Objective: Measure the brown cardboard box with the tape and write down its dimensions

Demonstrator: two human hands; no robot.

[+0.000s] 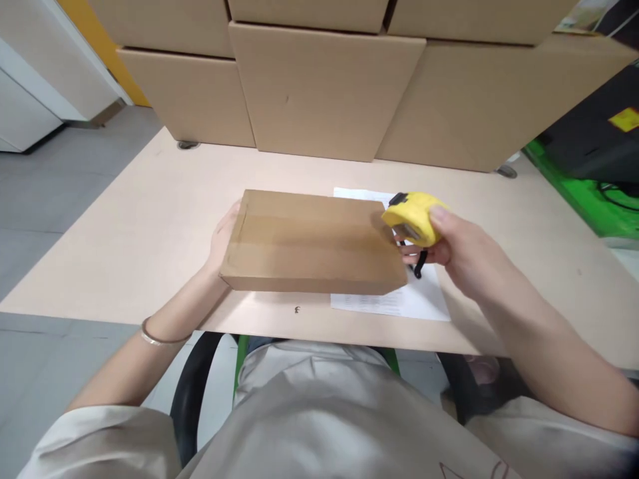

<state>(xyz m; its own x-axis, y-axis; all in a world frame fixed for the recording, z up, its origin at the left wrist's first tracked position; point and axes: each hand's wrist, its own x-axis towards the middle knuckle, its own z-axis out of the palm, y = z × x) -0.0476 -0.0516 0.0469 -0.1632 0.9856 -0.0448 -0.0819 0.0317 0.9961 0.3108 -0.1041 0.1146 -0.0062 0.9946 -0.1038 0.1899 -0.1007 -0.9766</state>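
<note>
A flat brown cardboard box lies on the light wooden table in front of me. My left hand rests against the box's left end, fingers tucked behind and under the edge, holding it. My right hand is closed round a yellow tape measure with a black strap, held at the box's right end, just above its corner. A white printed sheet of paper lies under the box's right side.
Large cardboard boxes are stacked along the far edge of the table. A white cabinet stands at the left, a black and green machine at the right. A black chair arm shows below the table edge.
</note>
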